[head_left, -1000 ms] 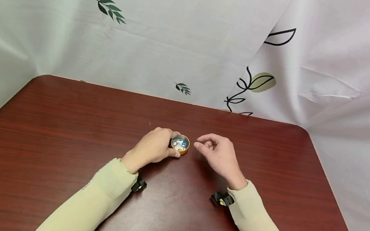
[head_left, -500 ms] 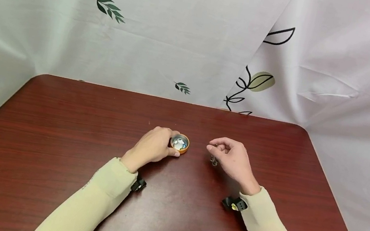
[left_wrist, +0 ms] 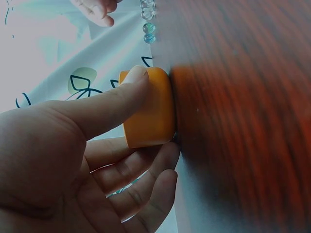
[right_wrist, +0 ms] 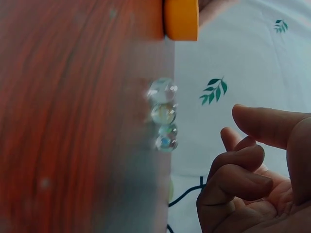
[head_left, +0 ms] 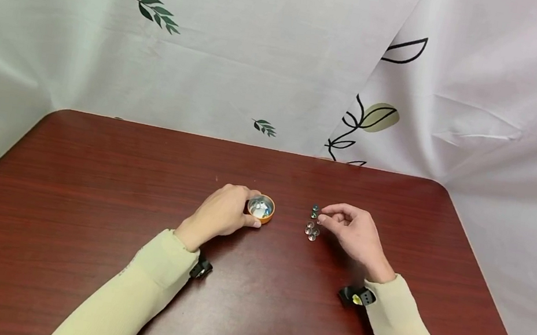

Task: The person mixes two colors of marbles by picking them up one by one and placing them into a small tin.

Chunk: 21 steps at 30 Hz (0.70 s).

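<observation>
A small orange bowl (head_left: 266, 221) with a shiny silvery inside stands on the table near its middle. My left hand (head_left: 221, 210) grips its side, thumb at the near rim and fingers round the far side; in the left wrist view the thumb (left_wrist: 112, 104) presses the orange wall (left_wrist: 154, 109). To the right lie several clear glass marbles (head_left: 313, 231), with bluish-green ones (head_left: 315, 210) just beyond them. My right hand (head_left: 350, 230) hovers right beside these marbles. In the right wrist view its thumb and forefinger are apart with nothing between them, other fingers loosely curled.
The dark red wooden table (head_left: 106, 224) has rounded far corners. A white curtain (head_left: 211, 64) with leaf prints hangs behind it and along both sides. A small black device (head_left: 201, 268) sits at the left wrist, another black device (head_left: 356, 296) at the right wrist.
My right hand has moved to the right, away from the bowl, and the marbles now show in the head view where its fingers were. My left hand stays on the bowl.
</observation>
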Each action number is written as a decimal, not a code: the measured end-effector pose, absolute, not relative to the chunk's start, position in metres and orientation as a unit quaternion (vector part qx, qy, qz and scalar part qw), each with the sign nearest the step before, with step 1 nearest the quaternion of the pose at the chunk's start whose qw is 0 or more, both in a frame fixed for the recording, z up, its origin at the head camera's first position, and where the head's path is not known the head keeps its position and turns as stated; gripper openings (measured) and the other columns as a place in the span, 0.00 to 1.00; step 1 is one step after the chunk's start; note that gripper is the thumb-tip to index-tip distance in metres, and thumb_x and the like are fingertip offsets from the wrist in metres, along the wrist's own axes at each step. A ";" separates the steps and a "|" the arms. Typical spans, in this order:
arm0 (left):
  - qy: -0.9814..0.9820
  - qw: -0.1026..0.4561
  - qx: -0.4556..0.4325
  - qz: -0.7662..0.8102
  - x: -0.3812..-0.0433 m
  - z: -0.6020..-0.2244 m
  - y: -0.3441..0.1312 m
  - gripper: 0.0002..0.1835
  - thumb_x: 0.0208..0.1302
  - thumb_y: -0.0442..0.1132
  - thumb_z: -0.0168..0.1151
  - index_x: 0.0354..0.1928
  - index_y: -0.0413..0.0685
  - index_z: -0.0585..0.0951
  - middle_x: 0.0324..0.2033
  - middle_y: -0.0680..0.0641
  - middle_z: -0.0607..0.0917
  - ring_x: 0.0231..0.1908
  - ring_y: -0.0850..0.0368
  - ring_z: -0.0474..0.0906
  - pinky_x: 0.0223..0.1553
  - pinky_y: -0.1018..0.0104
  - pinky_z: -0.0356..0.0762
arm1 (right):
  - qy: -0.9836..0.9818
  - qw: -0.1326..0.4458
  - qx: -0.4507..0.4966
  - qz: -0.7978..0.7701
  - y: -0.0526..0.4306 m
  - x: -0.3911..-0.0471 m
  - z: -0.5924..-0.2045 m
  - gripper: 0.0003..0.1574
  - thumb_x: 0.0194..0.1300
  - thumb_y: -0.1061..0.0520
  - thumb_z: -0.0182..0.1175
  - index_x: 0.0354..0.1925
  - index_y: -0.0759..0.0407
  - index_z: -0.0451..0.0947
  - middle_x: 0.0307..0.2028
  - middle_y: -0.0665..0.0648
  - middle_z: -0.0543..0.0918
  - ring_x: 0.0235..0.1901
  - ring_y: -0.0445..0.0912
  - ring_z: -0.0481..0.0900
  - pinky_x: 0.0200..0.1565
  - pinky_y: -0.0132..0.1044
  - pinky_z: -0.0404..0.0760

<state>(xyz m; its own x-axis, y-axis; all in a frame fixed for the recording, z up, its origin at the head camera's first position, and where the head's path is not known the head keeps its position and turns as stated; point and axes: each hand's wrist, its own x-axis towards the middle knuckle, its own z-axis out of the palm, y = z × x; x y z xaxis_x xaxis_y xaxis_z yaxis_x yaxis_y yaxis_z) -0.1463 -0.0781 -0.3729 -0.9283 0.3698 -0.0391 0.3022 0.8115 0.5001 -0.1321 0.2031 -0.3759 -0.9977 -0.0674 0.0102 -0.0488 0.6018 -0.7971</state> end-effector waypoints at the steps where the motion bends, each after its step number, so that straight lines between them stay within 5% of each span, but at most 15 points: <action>1: 0.949 0.068 0.177 0.251 -0.146 -0.373 -0.078 0.33 0.57 0.49 0.77 0.64 0.47 0.80 0.54 0.47 0.85 0.52 0.51 0.82 0.50 0.56 0.78 | 0.896 0.011 -0.033 -0.443 0.204 -0.133 -0.377 0.11 0.62 0.56 0.70 0.43 0.59 0.87 0.25 0.52 0.80 0.26 0.44 0.74 0.29 0.32 0.70; 21: 0.950 0.072 0.174 0.249 -0.146 -0.371 -0.078 0.34 0.57 0.49 0.77 0.64 0.46 0.79 0.57 0.46 0.84 0.55 0.49 0.81 0.52 0.55 0.78 | 0.899 0.060 -0.026 -0.434 0.218 -0.147 -0.384 0.16 0.59 0.56 0.73 0.44 0.63 0.87 0.24 0.49 0.79 0.25 0.40 0.71 0.29 0.32 0.68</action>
<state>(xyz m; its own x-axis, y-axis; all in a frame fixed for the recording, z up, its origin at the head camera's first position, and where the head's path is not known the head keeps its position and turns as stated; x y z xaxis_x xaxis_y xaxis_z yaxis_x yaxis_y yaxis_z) -0.1458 -0.0776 -0.3714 -0.9292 0.3661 -0.0506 0.2944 0.8161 0.4974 -0.1469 0.2181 -0.3840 -0.9914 -0.0994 -0.0847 0.0045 0.6222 -0.7829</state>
